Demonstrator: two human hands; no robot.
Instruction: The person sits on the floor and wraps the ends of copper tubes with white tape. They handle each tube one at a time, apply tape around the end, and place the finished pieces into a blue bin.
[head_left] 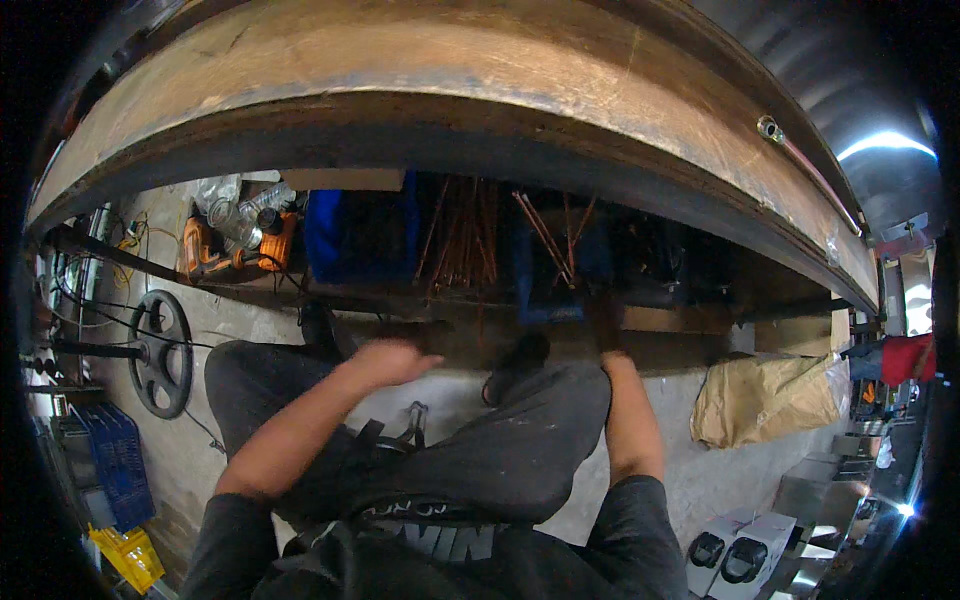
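Observation:
My left hand (396,362) is held over my lap, in front of the bench. It is smeared by motion, its fingertips point right, and no object shows in it. My right hand (606,325) reaches into the shadow below the bench edge. Its fingers are too dark to make out. Just beyond it, thin copper-coloured rods (545,240) slant over a blue bin (550,312); whether the hand touches them cannot be seen. Left of these lies a bundle of similar long thin rods (465,250), beside another blue bin (361,235).
Above the shelf runs a worn wooden bench top (450,60), with a metal tool (810,175) near its right end. An orange power tool (203,248) and clear jars (235,222) sit at the shelf's left. A black handwheel (160,355) stands left; a brown paper sack (765,400) lies right.

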